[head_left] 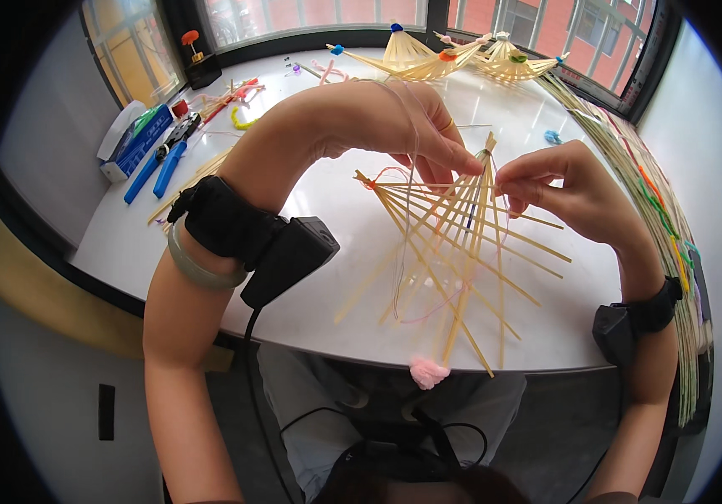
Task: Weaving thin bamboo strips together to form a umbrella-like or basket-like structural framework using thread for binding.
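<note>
A pink pompom (429,372) hangs at the near edge of the white surface (310,210), below a fan of thin bamboo sticks (453,244) held up over it. The left hand (395,126) arches over, fingers pinched on the bundled top, probably to steady it. The right hand (567,181) has its fingers pinched together on thread (403,252) there. Finished stick fans (445,59) lie along the far edge.

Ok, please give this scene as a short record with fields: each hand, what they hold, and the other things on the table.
left hand: left hand pinches the top of the stick bundle
right hand: right hand pinches it beside the left
thread: thin thread hangs down
table: white table
far side: finished stick shapes
left side: blue pliers
</note>
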Available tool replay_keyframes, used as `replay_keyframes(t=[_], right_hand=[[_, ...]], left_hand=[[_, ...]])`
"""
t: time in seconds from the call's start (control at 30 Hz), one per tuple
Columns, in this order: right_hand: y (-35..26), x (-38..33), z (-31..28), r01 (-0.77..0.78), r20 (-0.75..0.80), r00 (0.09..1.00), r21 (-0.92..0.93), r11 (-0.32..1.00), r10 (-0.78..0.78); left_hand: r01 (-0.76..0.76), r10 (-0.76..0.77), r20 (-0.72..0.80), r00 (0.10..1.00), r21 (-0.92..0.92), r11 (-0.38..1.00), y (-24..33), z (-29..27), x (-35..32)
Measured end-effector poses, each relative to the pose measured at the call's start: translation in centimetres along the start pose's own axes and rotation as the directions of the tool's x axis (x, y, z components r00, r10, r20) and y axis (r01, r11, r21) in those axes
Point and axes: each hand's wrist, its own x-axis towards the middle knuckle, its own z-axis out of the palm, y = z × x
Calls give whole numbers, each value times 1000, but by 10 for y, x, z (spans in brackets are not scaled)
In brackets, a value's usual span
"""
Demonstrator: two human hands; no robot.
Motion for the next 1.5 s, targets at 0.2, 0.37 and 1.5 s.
replay_keyframes(t=[0.2, 0.37, 1.5], right_hand=[[1, 0, 1, -21, 41, 999, -11, 1000, 21], [5, -1, -1, -70, 62, 996, 43, 997, 67], [6, -6, -11, -89, 193, 978, 17, 996, 85]], left_hand=[[-25, 29, 48, 998, -82, 996, -3, 16, 16], [-12, 1, -45, 999, -244, 970, 3, 26, 16], [-76, 53, -82, 995, -303, 950, -3, 36, 15]])
